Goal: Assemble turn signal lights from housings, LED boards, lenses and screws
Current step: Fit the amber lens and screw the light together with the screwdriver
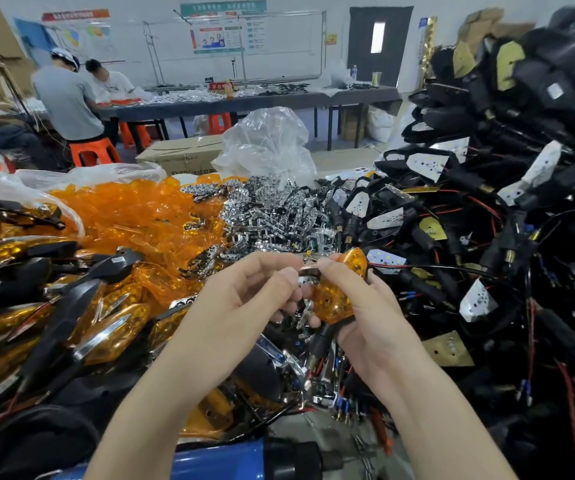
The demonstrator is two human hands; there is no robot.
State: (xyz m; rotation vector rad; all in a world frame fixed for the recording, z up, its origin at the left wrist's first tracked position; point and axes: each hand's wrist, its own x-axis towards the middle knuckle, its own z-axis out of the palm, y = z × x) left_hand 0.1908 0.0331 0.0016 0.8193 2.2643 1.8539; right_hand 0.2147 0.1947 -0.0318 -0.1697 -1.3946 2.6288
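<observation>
A blue tool (230, 459) lies at the bottom edge; at centre my right hand (365, 317) grips an amber-lensed light (334, 301), my left hand (244, 292) pinches its chrome piece (309, 271).

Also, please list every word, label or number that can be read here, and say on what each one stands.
"不合…": red sign on the far table; its last character is unclear.
Wall posters: too blurred to read.
Cardboard box: print too blurred to read.
Yellow notice beside the door: too small to read.
</observation>
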